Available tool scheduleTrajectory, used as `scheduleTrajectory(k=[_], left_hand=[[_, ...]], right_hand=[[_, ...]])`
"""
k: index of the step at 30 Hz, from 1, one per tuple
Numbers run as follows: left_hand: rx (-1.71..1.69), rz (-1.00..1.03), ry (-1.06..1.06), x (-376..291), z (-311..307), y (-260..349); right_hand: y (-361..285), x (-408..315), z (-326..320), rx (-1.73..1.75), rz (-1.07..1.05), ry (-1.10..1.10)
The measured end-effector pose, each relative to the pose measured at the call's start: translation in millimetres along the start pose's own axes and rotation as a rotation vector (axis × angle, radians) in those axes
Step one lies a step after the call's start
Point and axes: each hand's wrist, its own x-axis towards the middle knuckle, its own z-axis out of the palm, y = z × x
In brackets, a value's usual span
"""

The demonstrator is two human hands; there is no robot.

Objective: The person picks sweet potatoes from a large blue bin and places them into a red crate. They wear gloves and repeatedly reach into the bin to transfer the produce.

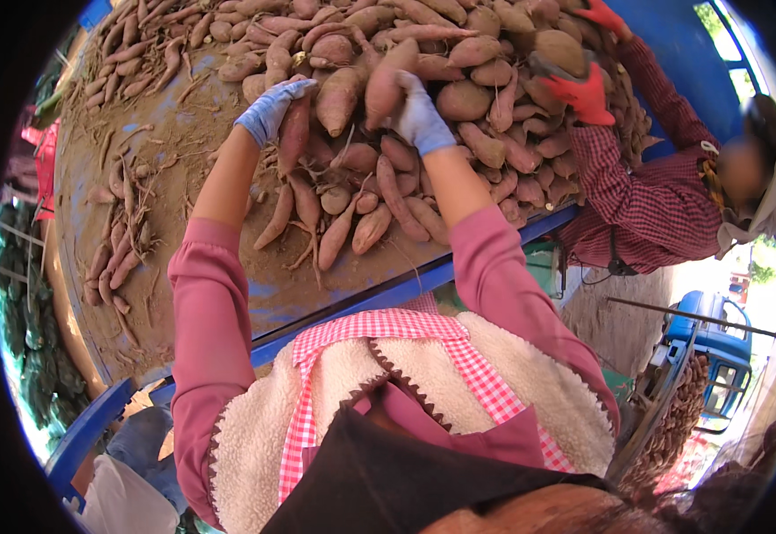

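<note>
A large heap of sweet potatoes (395,180) with soil on their skins covers much of a blue metal table (274,297). My left hand (272,112), in a blue and white work glove, grips a long reddish sweet potato (294,137) at the heap's near left side. In my right hand (423,120), gloved alike, is a big sweet potato (385,83), raised over the pile and tilted. Between my hands lies a plump sweet potato (338,100). Several others with thin roots rest towards the near edge.
At the right a co-worker in a checked shirt (655,200) reaches into the heap with red gloves (585,93). Small thin roots (118,240) lie in a pile at the left. The table's blue rim (388,287) runs before me. A loaded blue truck (715,334) stands at the lower right.
</note>
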Motion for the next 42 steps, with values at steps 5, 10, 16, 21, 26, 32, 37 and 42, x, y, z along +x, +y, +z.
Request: scheduleTrajectory(k=[5, 10, 16, 21, 26, 32, 37, 42], left_hand=[[0.038, -0.136, 0.098, 20, 14, 12], [0.121, 0.129, 0.074, 6, 16, 10], [-0.405, 0.31, 0.044, -74, 52, 27], [-0.402, 0.143, 0.099, -150, 126, 15], [-0.34, -0.075, 0.082, -161, 199, -53], [-0.044, 0.045, -0.363, -138, 409, -101], [0.16, 0.018, -0.387, -81, 559, -171], [0.477, 0.162, -0.462, -63, 619, -221]], right_hand=[[14, 14, 34, 0.165, 0.058, 0.07], [23, 1, 46, 0.133, -0.114, 0.004], [18, -107, 53, 0.572, -0.069, -0.683], [48, -151, 19, 0.573, 0.038, -0.508], [71, -281, -47, 0.61, -0.221, -0.329], [51, -432, -171, 0.702, -0.519, 0.09], [25, -515, -272, 0.533, -0.816, 0.205], [40, -529, -454, 0.423, -0.579, 0.634]])
